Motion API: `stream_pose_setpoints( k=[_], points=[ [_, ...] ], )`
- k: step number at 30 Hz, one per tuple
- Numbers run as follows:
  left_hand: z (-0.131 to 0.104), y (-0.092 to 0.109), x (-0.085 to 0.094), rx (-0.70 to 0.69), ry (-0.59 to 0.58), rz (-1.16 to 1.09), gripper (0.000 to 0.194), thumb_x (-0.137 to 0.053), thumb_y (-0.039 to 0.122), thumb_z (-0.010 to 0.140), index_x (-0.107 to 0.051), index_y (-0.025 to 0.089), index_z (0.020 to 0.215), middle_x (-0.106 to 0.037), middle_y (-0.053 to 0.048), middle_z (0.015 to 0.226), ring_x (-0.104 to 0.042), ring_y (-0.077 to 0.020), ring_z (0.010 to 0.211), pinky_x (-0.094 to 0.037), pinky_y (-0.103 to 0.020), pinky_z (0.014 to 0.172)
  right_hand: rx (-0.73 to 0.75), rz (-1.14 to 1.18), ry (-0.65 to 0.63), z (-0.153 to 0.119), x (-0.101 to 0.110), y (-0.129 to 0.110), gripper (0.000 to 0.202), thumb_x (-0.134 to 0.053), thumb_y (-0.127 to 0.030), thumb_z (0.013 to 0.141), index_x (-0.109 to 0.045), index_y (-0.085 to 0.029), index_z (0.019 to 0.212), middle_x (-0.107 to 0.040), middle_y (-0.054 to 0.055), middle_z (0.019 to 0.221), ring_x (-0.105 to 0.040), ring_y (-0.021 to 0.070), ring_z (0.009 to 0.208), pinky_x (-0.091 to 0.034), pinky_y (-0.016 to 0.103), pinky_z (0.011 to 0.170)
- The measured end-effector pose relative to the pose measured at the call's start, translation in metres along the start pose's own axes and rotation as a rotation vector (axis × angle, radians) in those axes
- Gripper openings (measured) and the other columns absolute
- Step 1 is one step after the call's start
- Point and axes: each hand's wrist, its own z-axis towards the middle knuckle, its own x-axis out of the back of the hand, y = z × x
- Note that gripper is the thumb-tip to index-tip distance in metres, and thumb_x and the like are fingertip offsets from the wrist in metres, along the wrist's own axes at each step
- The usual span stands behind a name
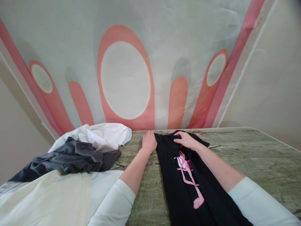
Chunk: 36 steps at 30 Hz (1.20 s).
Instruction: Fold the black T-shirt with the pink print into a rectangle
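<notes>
A black T-shirt (pixel 169 175) with a pink cartoon figure printed on its front lies lengthwise on the wood-grain table, its upper end at the far side. My left hand (pixel 149 142) is closed at the shirt's far left corner, with the fingertips partly hidden. Near the neckline, my right hand (pixel 187 140) pinches a fold of the black fabric between thumb and fingers. One sleeve (pixel 202 140) spreads out to the right, beyond the right hand. My right forearm covers part of the shirt's right side.
On the left of the table (pixel 254 163) lie a white garment (pixel 103 135), a crumpled dark grey one (pixel 77 155) and a cream cloth (pixel 54 197). A wall (pixel 162 37) with a pink and white pattern rises behind the table's far edge.
</notes>
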Motion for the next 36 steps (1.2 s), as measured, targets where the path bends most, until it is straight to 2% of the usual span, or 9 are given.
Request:
stream_pose_setpoints(
  k=[4, 10, 15, 19, 27, 29, 32, 34, 36],
  points=[
    [-0.012, 0.024, 0.0, 0.077, -0.17, 0.12, 0.055, -0.035, 0.022, 0.083, -0.027, -0.001, 0.133, -0.023, -0.021, 0.141, -0.024, -0.029, 0.129, -0.022, -0.041, 0.104, -0.021, -0.022, 0.008, 0.001, -0.001, 0.002, 0.027, -0.064, -0.021, 0.068, -0.058, -0.015, 0.093, -0.064, 0.002, 0.075, -0.058, 0.0115, 0.061, -0.044, 0.02, 0.05],
    [-0.02, 0.044, 0.004, 0.128, -0.312, 0.067, 0.066, -0.026, 0.044, 0.086, -0.024, 0.001, 0.136, -0.014, -0.017, 0.145, -0.013, -0.029, 0.133, -0.015, -0.044, 0.107, -0.001, -0.011, 0.017, 0.0, 0.0, 0.0, 0.026, -0.066, -0.022, 0.068, -0.059, -0.014, 0.092, -0.065, 0.003, 0.077, -0.058, 0.0122, 0.064, -0.045, 0.021, 0.053],
    [-0.021, 0.04, -0.003, 0.072, -0.278, 0.03, 0.068, -0.022, 0.049, 0.085, -0.026, 0.006, 0.137, -0.016, -0.014, 0.145, -0.012, -0.0277, 0.133, -0.011, -0.045, 0.108, -0.044, 0.031, 0.002, -0.003, 0.0, -0.004, 0.028, -0.066, -0.022, 0.068, -0.057, -0.015, 0.093, -0.063, 0.002, 0.073, -0.057, 0.012, 0.06, -0.045, 0.021, 0.05],
    [-0.021, 0.035, -0.006, 0.066, -0.284, 0.022, 0.076, -0.021, 0.056, 0.084, -0.026, 0.002, 0.136, -0.017, -0.017, 0.144, -0.014, -0.0292, 0.133, -0.011, -0.045, 0.108, -0.067, 0.045, -0.015, -0.005, 0.0, -0.008, 0.028, -0.065, -0.022, 0.068, -0.056, -0.015, 0.094, -0.061, 0.001, 0.072, -0.056, 0.0116, 0.057, -0.045, 0.021, 0.046],
    [-0.022, 0.03, -0.007, 0.063, -0.262, 0.029, 0.08, -0.017, 0.063, 0.082, -0.026, 0.006, 0.137, -0.018, -0.016, 0.144, -0.015, -0.0302, 0.132, -0.012, -0.047, 0.106, -0.121, -0.055, 0.049, -0.007, 0.001, -0.016, 0.039, -0.067, -0.03, 0.069, -0.054, -0.012, 0.102, -0.058, 0.003, 0.075, -0.054, 0.011, 0.06, -0.045, 0.021, 0.049],
    [-0.022, 0.03, -0.008, 0.063, -0.261, 0.022, 0.077, -0.016, 0.062, 0.083, -0.026, 0.008, 0.137, -0.018, -0.015, 0.144, -0.015, -0.0301, 0.132, -0.012, -0.048, 0.106, -0.175, 0.014, -0.015, -0.012, 0.002, -0.022, 0.053, -0.067, -0.035, 0.07, -0.047, -0.012, 0.113, -0.058, 0.006, 0.082, -0.057, 0.0135, 0.064, -0.047, 0.023, 0.05],
    [-0.021, 0.03, -0.008, 0.065, -0.262, 0.01, 0.071, -0.016, 0.06, 0.084, -0.027, 0.013, 0.137, -0.018, -0.013, 0.145, -0.017, -0.0293, 0.132, -0.012, -0.048, 0.106, -0.214, 0.162, -0.177, -0.026, 0.003, -0.033, 0.082, -0.07, -0.036, 0.067, -0.024, -0.015, 0.132, -0.059, 0.008, 0.088, -0.059, 0.0165, 0.069, -0.05, 0.025, 0.05],
    [-0.021, 0.03, -0.009, 0.074, -0.262, 0.005, 0.069, -0.017, 0.059, 0.084, -0.027, 0.015, 0.137, -0.018, -0.013, 0.145, -0.017, -0.0291, 0.132, -0.011, -0.049, 0.106, -0.187, 0.179, -0.236, -0.036, 0.004, -0.039, 0.095, -0.071, -0.034, 0.066, -0.011, -0.019, 0.138, -0.059, 0.004, 0.083, -0.059, 0.0144, 0.063, -0.05, 0.024, 0.049],
    [-0.021, 0.031, -0.01, 0.081, -0.257, -0.002, 0.069, -0.018, 0.058, 0.084, -0.028, 0.015, 0.137, -0.019, -0.013, 0.144, -0.018, -0.0295, 0.132, -0.011, -0.049, 0.106, -0.126, 0.148, -0.27, -0.044, 0.004, -0.042, 0.097, -0.07, -0.029, 0.067, -0.004, -0.021, 0.139, -0.057, -0.002, 0.072, -0.057, 0.011, 0.053, -0.047, 0.021, 0.047]
  ],
)
